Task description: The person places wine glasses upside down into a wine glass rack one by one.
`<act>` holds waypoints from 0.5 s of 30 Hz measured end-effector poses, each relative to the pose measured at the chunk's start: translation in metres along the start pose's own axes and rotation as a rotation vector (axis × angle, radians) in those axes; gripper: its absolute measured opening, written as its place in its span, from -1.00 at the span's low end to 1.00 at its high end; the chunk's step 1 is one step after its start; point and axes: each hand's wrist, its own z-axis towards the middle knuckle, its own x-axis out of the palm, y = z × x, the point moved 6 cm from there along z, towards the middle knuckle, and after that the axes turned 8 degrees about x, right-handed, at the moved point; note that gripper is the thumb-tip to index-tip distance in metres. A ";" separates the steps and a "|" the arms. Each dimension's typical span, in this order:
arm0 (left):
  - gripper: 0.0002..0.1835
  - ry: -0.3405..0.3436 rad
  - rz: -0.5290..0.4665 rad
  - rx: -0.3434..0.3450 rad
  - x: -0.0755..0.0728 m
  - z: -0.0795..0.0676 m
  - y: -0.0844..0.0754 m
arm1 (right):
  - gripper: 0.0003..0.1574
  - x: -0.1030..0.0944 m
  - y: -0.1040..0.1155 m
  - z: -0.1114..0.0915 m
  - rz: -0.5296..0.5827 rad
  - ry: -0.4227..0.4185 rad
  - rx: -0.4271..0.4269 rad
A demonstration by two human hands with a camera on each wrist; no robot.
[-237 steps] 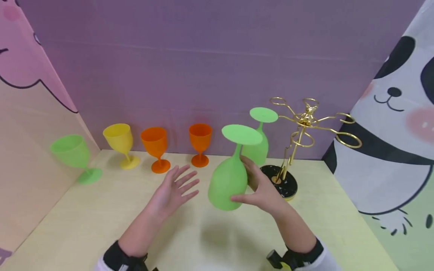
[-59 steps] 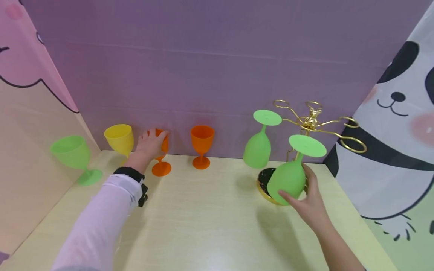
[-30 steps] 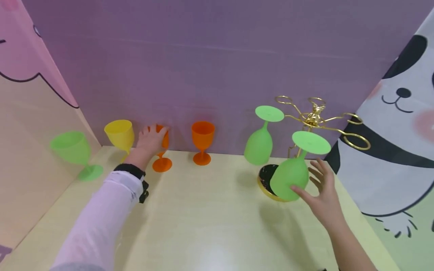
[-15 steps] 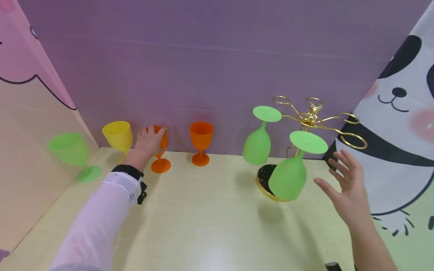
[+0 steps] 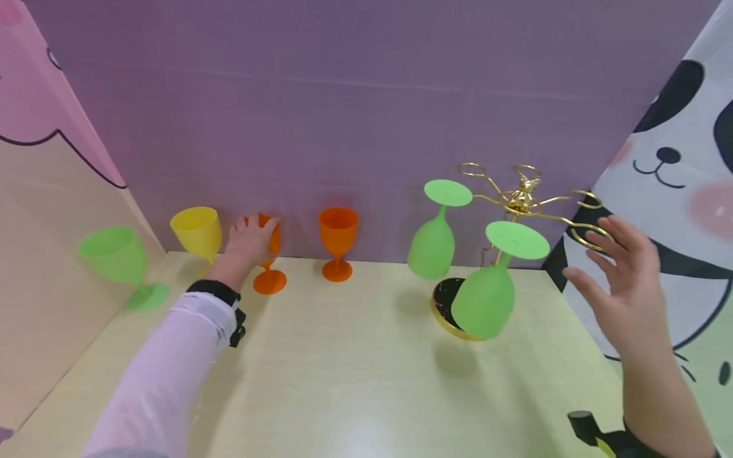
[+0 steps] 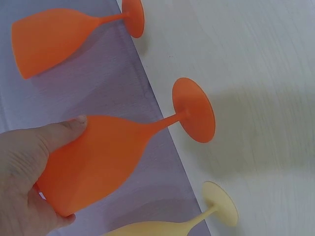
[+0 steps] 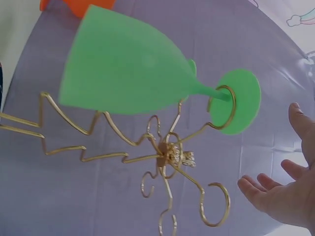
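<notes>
My left hand (image 5: 246, 243) grips an orange goblet (image 6: 103, 157) by the rim of its bowl, thumb on one side and fingers on the other. That goblet stands upright on the table. My right hand (image 5: 632, 286) holds nothing, its fingers spread beside the outer right hook of a gold goblet rack (image 5: 521, 200). In the right wrist view, a green goblet (image 7: 128, 64) hangs upside down, its stem inside an open ring of the rack. Another green goblet (image 5: 432, 248) hangs inverted from the rack's left arm.
A second orange goblet (image 5: 338, 232) stands right of my left hand. A yellow goblet (image 5: 197, 232) and a green goblet (image 5: 117, 254) stand to its left. The rack's round black base (image 5: 446, 299) rests on the table (image 5: 343, 369), with a purple backdrop (image 5: 298, 140) behind.
My right hand hung the second green goblet on the rack, let go and drew away to the right. My left hand reached the orange goblet and has stayed there.
</notes>
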 end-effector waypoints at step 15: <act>-0.18 0.004 -0.018 0.005 0.001 0.000 0.000 | -0.19 -0.005 0.005 0.059 -0.245 0.084 0.223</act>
